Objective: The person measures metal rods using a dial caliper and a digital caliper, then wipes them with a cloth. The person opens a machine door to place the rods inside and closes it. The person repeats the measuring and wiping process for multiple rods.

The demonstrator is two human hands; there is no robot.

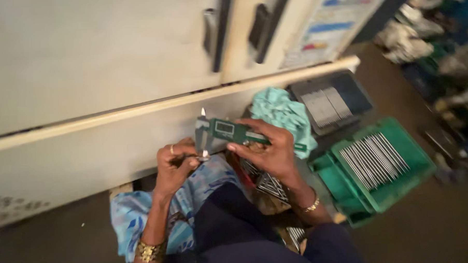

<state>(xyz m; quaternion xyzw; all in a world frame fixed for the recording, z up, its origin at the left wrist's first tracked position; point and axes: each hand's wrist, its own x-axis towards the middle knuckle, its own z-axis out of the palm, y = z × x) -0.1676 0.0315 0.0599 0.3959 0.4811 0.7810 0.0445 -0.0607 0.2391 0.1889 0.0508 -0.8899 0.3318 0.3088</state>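
Nearest you, your lap is covered by blue patterned cloth with a dark garment over it. Your left hand, ring on one finger and a gold bangle at the wrist, sits at about 10 o'clock from your knees, fingers curled in and pinching something small against the jaws of the digital caliper; what the small piece is cannot be told, it is hidden by the fingertips. Your right hand, at about 1 o'clock from your lap, is wrapped around the green caliper body, thumb lying along its top edge just right of the display. The caliper lies nearly level between both hands, its jaws at the left hand.

Just beyond the right hand, at 1 o'clock, is a crumpled teal rag. At 3 o'clock sits a green plastic tray holding a row of thin metal rods. Further off at 2 o'clock a dark tray holds more rods. Farthest, across 12 o'clock, stands a cream cabinet with black handles.
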